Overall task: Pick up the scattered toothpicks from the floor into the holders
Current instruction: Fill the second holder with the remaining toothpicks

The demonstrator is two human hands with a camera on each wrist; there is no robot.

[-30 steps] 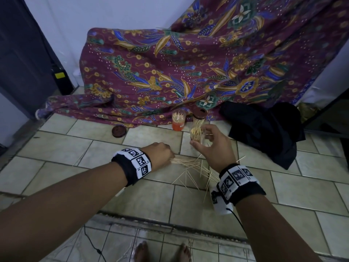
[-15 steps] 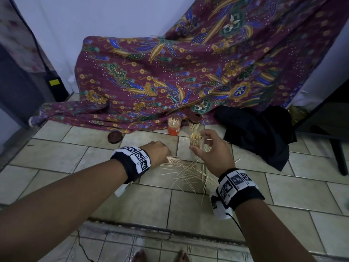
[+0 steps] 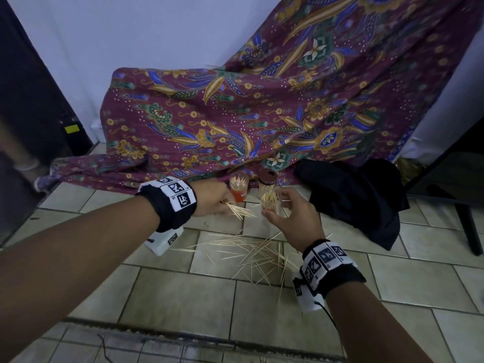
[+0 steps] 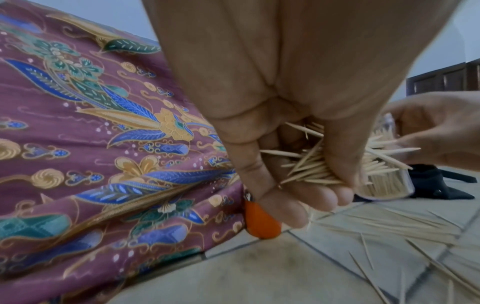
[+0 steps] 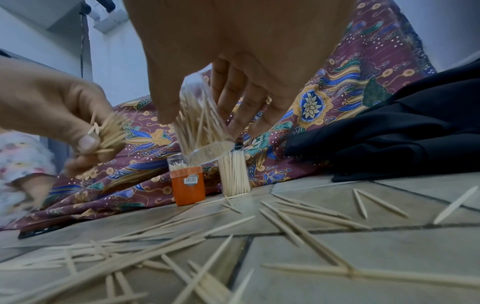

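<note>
Between left hand [image 3: 213, 199] fingers [image 4: 340, 162], toothpick bundle [image 3: 239, 209] beside right-held holder [image 3: 271, 203].

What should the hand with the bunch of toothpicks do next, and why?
Probably bring the left hand over and slide its bundle of toothpicks into the clear holder that the right hand holds up. The bundle's tips already point toward that holder, which is lifted off the floor and partly filled. Many toothpicks are still lying on the tiles.
</note>
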